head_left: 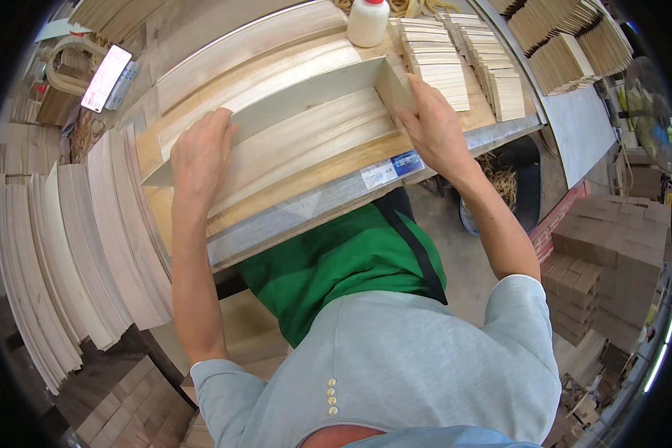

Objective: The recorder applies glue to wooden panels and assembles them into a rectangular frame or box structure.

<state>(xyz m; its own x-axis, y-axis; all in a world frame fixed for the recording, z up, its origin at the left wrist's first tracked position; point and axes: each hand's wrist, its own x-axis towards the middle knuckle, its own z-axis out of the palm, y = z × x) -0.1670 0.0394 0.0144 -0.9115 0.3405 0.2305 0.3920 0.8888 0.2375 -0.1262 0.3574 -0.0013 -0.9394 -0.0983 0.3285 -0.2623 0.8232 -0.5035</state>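
A long thin wooden board [299,95] stands on edge across the workbench [396,145]. At its right end a short wooden end piece [393,93] meets it at a corner. My left hand [201,153] is closed over the long board near its left end, thumb on the near side. With fingers behind and thumb in front, my right hand [434,123] grips the short end piece. Pale flat boards [313,142] lie on the bench below and in front of the upright board. Just beyond the corner stands a white bottle [367,24] with a red cap.
Rows of small wooden pieces [433,67] lie at the bench's right end. Tall stacks of long boards [75,239] fill the left. A phone [106,78] is propped at far left. Right of the bench are a dark bin [526,183], stacked blocks [612,246] and a fan [648,112].
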